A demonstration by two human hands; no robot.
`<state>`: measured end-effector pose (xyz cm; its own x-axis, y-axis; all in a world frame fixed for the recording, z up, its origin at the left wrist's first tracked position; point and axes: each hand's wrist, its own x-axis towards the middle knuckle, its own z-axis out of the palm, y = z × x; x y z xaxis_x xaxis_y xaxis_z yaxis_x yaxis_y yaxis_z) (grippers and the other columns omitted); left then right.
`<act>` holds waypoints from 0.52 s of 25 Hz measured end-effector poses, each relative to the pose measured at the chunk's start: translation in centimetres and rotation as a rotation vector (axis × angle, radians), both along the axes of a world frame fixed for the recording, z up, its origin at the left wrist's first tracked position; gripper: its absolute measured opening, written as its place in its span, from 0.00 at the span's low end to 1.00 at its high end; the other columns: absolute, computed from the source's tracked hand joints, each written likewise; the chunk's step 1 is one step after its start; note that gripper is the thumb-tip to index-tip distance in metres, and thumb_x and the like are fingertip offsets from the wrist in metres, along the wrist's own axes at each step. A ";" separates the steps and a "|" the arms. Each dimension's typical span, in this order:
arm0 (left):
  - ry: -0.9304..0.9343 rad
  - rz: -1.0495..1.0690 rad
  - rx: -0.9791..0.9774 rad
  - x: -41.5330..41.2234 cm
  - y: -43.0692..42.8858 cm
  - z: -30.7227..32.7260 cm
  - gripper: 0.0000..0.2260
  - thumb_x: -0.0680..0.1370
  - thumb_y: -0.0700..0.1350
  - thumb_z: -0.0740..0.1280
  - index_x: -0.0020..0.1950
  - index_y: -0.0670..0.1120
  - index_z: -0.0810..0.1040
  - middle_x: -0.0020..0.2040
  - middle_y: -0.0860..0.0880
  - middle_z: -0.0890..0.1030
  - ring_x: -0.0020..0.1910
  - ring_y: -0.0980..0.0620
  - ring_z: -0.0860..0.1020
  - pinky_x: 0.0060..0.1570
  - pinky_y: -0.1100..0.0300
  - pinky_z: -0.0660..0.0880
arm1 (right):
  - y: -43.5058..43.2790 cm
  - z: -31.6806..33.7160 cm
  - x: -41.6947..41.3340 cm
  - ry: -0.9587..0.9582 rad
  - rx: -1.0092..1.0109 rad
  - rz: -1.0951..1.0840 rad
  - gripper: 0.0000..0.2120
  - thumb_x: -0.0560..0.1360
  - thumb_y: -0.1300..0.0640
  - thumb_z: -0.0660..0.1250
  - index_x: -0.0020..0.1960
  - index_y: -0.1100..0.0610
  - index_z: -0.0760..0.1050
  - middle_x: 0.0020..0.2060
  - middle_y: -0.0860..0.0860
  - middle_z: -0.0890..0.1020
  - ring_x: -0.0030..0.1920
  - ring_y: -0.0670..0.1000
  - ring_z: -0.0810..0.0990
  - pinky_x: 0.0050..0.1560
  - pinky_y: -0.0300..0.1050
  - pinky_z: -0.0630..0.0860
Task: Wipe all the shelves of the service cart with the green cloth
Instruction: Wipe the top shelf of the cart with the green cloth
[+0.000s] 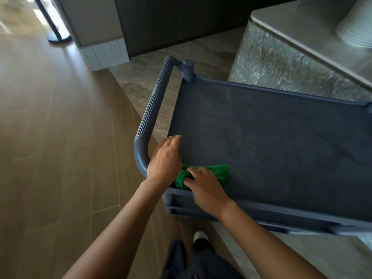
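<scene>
The dark grey service cart's top shelf (pixel 271 141) fills the right half of the head view. A green cloth (pixel 218 171) lies bunched at the shelf's near left corner. My right hand (pixel 203 186) lies on the cloth with its fingers spread over it, pressing it onto the shelf. My left hand (pixel 166 160) rests at the shelf's left edge, fingers relaxed and pointing away from me, just left of the cloth. Lower shelves show only as edges (pixel 221 210) below the top rim.
The cart's ribbed handle (pixel 150 117) curves along its left end. A stone-clad counter (pixel 281 63) with a stack of white plates (pixel 356 29) stands beyond the cart on the right. Wooden floor (pixel 60 127) spreads to the left. My legs and shoe (pixel 199 238) are below.
</scene>
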<state>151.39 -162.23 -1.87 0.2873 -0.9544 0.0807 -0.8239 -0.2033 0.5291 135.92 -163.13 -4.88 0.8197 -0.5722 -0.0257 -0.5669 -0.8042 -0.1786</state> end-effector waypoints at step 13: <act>-0.161 -0.074 0.132 0.4 -0.1 -0.6 0.26 0.77 0.37 0.57 0.76 0.45 0.61 0.75 0.47 0.64 0.76 0.49 0.56 0.72 0.55 0.56 | -7.0 -1.1 3.6 -0.023 0.106 -0.154 0.16 0.76 0.65 0.57 0.58 0.55 0.77 0.66 0.51 0.67 0.57 0.58 0.65 0.56 0.53 0.66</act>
<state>151.79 -162.31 -2.44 0.2094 -0.9778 -0.0070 -0.9109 -0.1977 0.3622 139.48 -170.10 -5.97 0.7234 -0.6864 -0.0747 -0.6769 -0.6838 -0.2723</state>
